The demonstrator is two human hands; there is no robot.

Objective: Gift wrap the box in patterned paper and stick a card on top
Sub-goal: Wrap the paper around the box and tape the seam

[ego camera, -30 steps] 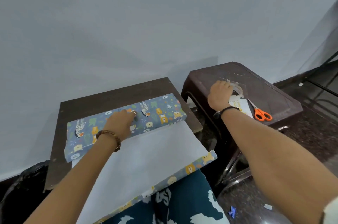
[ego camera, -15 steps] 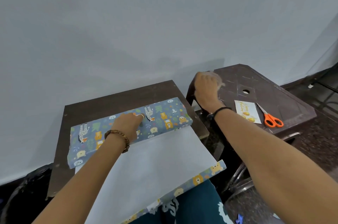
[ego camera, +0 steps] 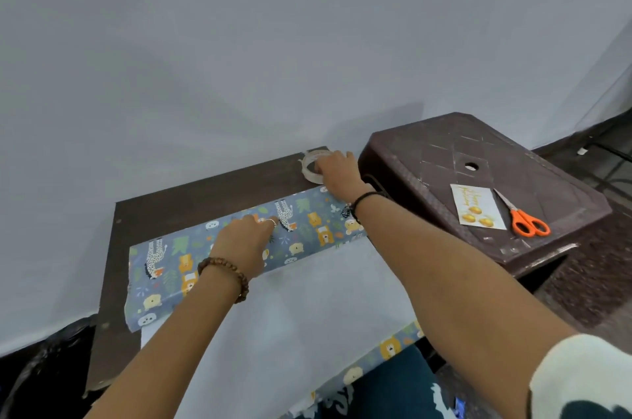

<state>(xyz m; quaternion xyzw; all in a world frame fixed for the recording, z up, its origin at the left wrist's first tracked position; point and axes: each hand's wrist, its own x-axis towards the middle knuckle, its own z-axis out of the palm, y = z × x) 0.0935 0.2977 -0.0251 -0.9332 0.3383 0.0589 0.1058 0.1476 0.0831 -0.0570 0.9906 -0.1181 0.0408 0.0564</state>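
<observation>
A long flat box (ego camera: 307, 223) lies on the dark table (ego camera: 191, 193), covered by blue patterned paper with animals. The paper's white underside (ego camera: 307, 309) spreads toward me and hangs off the front edge. My left hand (ego camera: 244, 242) presses down on the paper atop the box, fingers curled. My right hand (ego camera: 337, 169) holds a clear tape roll (ego camera: 309, 167) at the table's far right corner. A white card (ego camera: 477, 206) with gold print lies on the brown stool (ego camera: 444, 158).
Orange-handled scissors (ego camera: 523, 217) lie beside the card on the stool, which stands right of the table. A plain wall rises just behind both. Dark floor shows at the right, and a dark bag (ego camera: 41, 370) sits at lower left.
My right hand lifted the tape roll from the stool and carried it left to the table's far right corner. My left hand stayed pressing on the box.
</observation>
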